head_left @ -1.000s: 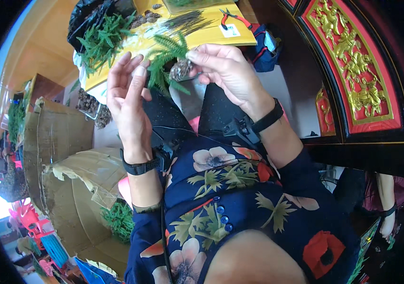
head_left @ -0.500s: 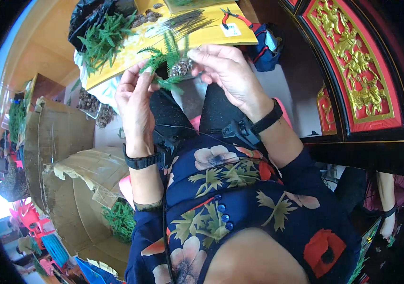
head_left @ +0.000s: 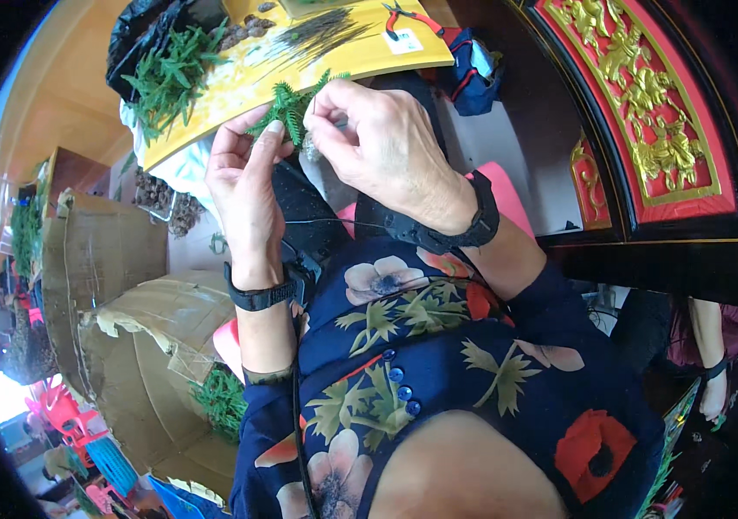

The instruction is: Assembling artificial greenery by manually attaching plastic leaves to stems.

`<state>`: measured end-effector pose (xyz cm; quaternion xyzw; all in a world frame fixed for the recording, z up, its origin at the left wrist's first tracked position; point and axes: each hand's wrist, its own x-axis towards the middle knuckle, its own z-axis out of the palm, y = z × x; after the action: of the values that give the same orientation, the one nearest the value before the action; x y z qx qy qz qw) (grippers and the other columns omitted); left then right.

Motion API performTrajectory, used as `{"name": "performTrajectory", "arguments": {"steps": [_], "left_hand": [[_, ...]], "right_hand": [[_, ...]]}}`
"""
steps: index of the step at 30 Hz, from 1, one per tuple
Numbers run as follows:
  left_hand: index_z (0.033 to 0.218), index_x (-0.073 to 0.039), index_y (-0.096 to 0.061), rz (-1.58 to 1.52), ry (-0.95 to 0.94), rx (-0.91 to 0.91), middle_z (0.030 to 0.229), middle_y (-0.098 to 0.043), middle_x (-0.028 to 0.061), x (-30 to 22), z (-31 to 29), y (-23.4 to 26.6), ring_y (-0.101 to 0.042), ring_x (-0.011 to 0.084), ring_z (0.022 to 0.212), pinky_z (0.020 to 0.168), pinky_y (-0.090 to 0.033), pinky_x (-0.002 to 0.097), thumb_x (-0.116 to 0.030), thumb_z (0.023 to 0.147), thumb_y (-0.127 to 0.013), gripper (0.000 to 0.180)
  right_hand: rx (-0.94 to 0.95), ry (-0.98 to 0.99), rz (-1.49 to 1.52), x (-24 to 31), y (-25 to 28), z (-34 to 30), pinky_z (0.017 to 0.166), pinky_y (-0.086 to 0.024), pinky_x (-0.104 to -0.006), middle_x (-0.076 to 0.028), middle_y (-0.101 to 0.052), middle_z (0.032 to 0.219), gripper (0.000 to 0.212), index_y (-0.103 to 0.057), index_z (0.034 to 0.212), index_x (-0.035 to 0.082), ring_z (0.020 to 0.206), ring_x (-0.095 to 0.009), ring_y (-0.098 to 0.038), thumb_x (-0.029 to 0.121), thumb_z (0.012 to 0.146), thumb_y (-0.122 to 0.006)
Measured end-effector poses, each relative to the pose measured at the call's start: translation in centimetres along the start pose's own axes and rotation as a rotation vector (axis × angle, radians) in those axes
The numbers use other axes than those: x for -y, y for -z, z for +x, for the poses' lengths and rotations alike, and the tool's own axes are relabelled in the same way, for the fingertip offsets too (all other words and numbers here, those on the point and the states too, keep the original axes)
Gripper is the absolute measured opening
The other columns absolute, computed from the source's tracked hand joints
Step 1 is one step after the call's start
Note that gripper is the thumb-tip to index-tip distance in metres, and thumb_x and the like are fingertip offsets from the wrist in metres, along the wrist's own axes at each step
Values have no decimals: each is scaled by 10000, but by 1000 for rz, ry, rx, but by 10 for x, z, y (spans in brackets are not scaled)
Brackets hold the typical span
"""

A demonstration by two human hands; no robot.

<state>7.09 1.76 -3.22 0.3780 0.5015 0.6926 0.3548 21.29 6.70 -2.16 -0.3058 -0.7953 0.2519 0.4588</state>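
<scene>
Between my thumb and fingers, my left hand (head_left: 246,169) is closed on a green artificial evergreen sprig (head_left: 287,111) with feathery needles. Over the right side of that sprig, my right hand (head_left: 391,151) is curled in a pinch, its back turned up. What its fingertips hold is hidden. Below them a pale-tipped pine cone (head_left: 309,150) shows only in part, against the sprig. Both hands are above my lap, just in front of the near edge of the yellow table (head_left: 205,130).
On the table lie a heap of green sprigs (head_left: 174,73), brown pine cones (head_left: 246,31), dark thin stems (head_left: 321,33) and red-handled pliers (head_left: 412,21). A cardboard box (head_left: 140,372) with greenery stands at left. A carved red-and-gold panel (head_left: 646,112) is at right; another person's hand (head_left: 714,400) shows at lower right.
My right hand has moved left and rolled over, so its back faces up and it covers much of the sprig and pine cone. The left hand keeps its hold. The view has shifted slightly.
</scene>
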Motion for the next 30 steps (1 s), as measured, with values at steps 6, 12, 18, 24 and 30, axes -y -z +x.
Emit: {"name": "performTrajectory", "arguments": {"steps": [6,12,18,24,30], "left_hand": [[1000,9,-569,-35,-25,-15,850,-600,48,-1,-4,-8,-545,78,683,637,-442,187,-14,798,-615,208],[1006,8,-565,-55,-7,-4,863,-603,55,-2,-5,-9,-550,80,696,636,-447,190,-23,805,-613,209],[1004,2,-568,-184,57,30,872,-604,49,0,-6,-13,-558,87,721,628,-455,192,-40,817,-605,195],[1005,-8,-571,-253,160,45,912,-605,43,3,-8,-14,-560,92,759,634,-457,210,-82,850,-567,172],[1021,-18,-567,-398,255,89,950,-606,46,5,-5,-7,-562,110,792,665,-456,235,-122,880,-521,181]], "right_hand": [[12,-12,-144,-3,2,-2,523,-476,-344,-127,-606,632,108,-574,773,17,566,-276,-610,123,773,-598],[42,-13,-199,-4,5,-2,509,-469,-356,-121,-587,583,100,-574,743,24,540,-280,-601,119,769,-593],[26,-12,-237,-3,5,-1,503,-471,-362,-128,-584,581,106,-568,734,18,532,-286,-597,116,770,-587],[-14,59,-269,0,5,-2,499,-470,-382,-134,-580,593,95,-547,767,21,538,-304,-595,108,778,-583],[-38,136,-270,3,0,-3,515,-469,-392,-139,-585,647,99,-527,786,26,566,-318,-592,105,779,-588]]}}
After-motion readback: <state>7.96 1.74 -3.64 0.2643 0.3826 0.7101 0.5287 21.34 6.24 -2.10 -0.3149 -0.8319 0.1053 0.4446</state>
